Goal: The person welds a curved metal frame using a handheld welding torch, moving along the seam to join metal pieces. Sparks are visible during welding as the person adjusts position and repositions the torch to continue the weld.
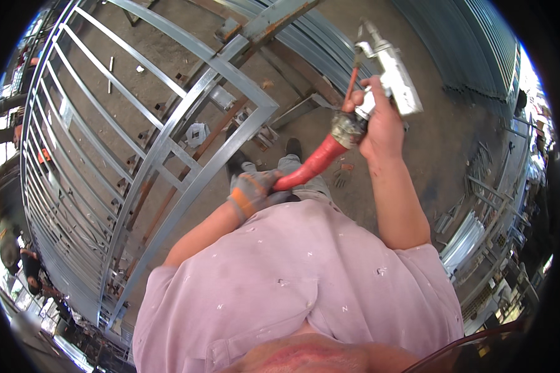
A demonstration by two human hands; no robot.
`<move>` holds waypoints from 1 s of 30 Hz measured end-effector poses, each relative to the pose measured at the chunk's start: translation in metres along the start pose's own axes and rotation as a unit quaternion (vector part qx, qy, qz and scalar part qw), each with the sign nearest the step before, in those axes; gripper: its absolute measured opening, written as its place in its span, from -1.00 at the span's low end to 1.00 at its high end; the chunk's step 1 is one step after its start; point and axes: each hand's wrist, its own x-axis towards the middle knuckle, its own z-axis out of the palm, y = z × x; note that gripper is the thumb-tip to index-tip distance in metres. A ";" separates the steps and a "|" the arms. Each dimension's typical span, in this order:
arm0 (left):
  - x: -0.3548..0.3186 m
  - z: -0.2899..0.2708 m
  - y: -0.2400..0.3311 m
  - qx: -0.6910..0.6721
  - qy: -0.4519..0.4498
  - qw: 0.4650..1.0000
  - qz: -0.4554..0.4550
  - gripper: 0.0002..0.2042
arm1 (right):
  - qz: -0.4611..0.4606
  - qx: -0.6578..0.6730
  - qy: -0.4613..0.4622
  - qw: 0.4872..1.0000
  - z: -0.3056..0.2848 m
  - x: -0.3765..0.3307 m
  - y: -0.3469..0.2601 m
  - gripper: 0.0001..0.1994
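Observation:
My right hand (384, 127), bare, is raised at the right and wrapped round the handle of a white and silver welding gun (398, 78). The gun's narrow nozzle points away from me, and a thin red tube (353, 81) runs beside it. From the handle a thick red-sheathed cable (320, 158), bound with a dirty grey wrap, comes down toward my waist. There my left hand (255, 191), in a grey and orange glove, is closed round the cable's lower part. To the left lies a large silver metal frame (230, 147) with many parallel bars, apart from the gun.
Rusty steel supports (208, 138) lie under the frame, and a thick steel beam (280, 18) reaches in from above. Grey corrugated sheets (460, 37) are at the far right, metal tubes (463, 239) at the near right. Another person (32, 267) is at the left rim.

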 end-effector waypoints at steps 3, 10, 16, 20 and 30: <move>-0.029 -0.034 0.037 0.068 -0.004 0.996 -0.065 -0.64 | 0.144 0.141 -0.005 0.979 -0.026 0.024 0.026 -0.82; -0.076 -0.091 0.112 0.064 -0.007 0.988 -0.137 -0.61 | 0.297 0.131 -0.028 0.946 -0.015 0.033 0.082 -0.83; -0.043 -0.147 0.199 0.163 -0.059 0.975 -0.140 -0.56 | 0.386 0.209 -0.126 0.890 0.001 0.033 0.090 -0.77; 0.003 -0.159 0.216 0.195 -0.088 0.961 -0.175 -0.65 | 0.443 0.260 -0.142 0.846 0.004 0.058 0.100 -0.75; 0.114 -0.185 0.255 0.218 -0.090 0.942 -0.240 -0.62 | 0.560 0.336 -0.165 0.739 0.017 0.118 0.120 -0.72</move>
